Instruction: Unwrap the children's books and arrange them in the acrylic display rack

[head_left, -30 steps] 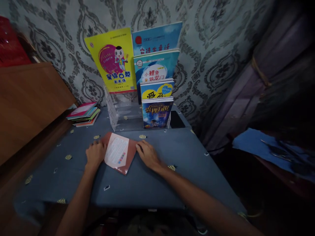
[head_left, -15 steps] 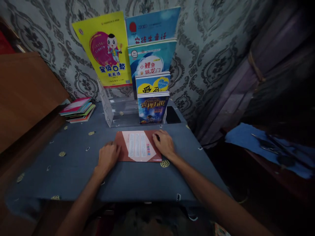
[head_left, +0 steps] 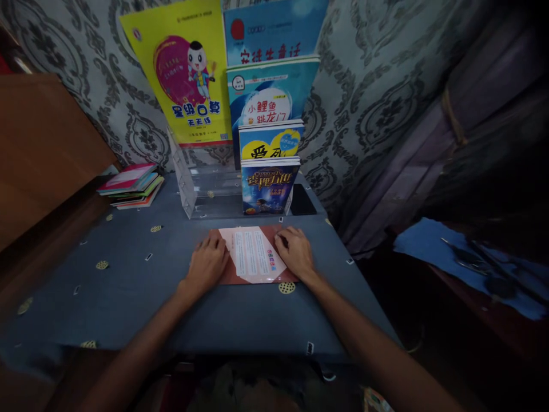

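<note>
A thin reddish-brown book with a white text panel lies flat on the blue-grey tablecloth, just in front of a clear acrylic display rack. My left hand rests palm down on the book's left edge, fingers stretched flat. My right hand presses on its right edge, fingers slightly curled over the cover. The rack holds a yellow book at the back left and several blue books stepped on the right, the front one dark blue.
A stack of thin colourful books lies at the table's back left. A black phone lies right of the rack. A wooden panel stands on the left; curtains and a blue cloth with tools are on the right.
The reddish book has been turned square to the rack and slid right. Both hands moved with it, the left coming onto its left edge. The camera view shifted closer.
</note>
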{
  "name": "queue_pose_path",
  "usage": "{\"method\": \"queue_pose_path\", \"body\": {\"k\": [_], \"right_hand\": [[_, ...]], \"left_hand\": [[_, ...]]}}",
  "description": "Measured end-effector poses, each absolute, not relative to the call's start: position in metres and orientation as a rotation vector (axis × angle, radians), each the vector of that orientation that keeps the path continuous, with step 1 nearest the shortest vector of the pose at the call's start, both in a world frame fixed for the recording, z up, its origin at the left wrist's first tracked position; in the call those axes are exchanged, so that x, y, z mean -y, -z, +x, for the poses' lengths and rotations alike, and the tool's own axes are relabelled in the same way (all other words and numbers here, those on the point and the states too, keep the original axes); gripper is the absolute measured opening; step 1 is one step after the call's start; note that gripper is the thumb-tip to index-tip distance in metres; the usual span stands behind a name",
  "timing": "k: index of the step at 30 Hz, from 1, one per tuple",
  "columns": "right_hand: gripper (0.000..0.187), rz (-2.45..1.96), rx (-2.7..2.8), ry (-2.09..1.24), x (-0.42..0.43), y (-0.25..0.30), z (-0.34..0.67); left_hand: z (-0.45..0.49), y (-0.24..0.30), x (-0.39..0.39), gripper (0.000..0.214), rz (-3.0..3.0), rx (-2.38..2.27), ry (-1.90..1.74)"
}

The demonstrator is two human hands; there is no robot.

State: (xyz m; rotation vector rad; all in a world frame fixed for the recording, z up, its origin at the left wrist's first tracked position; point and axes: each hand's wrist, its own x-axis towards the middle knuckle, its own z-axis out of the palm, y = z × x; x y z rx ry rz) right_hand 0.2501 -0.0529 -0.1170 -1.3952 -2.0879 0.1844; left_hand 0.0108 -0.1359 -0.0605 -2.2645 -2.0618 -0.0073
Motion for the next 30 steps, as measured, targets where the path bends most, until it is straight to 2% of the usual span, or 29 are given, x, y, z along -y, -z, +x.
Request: {"method": "queue_pose_path", "body": {"k": [9,30], "right_hand": [[0.026,-1.442,2.077,-0.179,0.056,0.118,0.249],[0.026,-1.465,2.051,-0.243,0.061,0.111,0.249]], "left_hand": [[0.009,0.1,0.114,0.041,-2.439,1.814,0.182],[0.004,0.098,0.118,0.044,-2.554,1.809,0.295]]}}
